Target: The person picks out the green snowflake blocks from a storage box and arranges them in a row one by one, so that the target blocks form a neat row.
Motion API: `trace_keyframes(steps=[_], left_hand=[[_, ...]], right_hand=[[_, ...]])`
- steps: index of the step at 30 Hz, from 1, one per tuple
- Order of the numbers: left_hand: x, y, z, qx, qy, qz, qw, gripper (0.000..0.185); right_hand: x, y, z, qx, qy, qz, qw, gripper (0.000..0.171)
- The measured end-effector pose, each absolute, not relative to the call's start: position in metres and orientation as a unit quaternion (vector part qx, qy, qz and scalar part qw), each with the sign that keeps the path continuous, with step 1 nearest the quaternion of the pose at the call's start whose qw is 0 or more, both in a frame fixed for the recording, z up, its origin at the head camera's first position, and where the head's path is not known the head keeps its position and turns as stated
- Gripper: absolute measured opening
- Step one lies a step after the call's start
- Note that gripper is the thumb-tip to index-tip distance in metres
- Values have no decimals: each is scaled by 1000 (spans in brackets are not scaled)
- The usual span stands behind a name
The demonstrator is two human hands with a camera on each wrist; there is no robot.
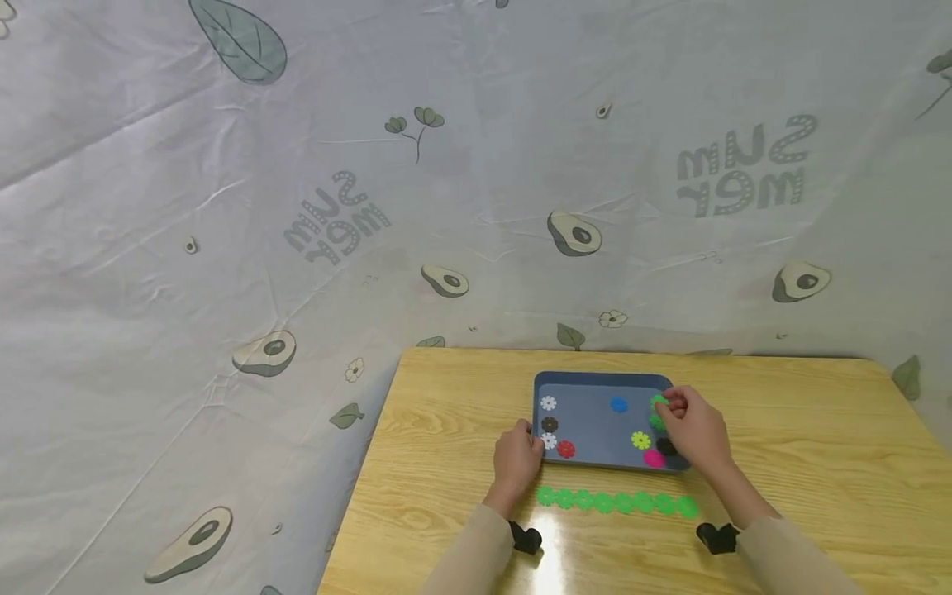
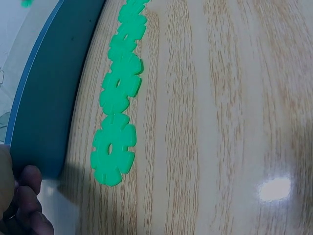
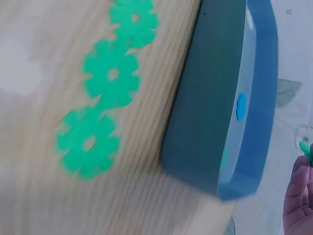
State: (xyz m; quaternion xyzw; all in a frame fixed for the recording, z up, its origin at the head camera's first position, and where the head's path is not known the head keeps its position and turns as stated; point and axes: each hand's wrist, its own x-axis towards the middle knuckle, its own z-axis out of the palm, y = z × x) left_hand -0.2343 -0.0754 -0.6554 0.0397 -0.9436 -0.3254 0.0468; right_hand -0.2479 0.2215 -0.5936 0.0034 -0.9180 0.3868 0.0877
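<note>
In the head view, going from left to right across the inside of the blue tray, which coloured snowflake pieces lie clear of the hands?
Inside the blue tray: white piece → red piece → blue piece → yellow piece. Pieces under the right hand are left out.

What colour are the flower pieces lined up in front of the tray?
Green; the row of pieces shows best in the left wrist view.
</note>
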Motion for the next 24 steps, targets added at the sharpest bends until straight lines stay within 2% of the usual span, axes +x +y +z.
trace_keyframes(steps=[8,15,24], left_hand=[[-234,-75,-658,46,-947,-316,43,14],[-236,-76,-657,43,-949,-307,57,14],[-236,-74,-658,41,-947,-314,47,16]], right_hand=[[-200,265,-596,-37,-926,368,78,36],[-167,292,-619,-45,-934,354,10,45],[-139,296,-642,-45,-938,337,-61,46]])
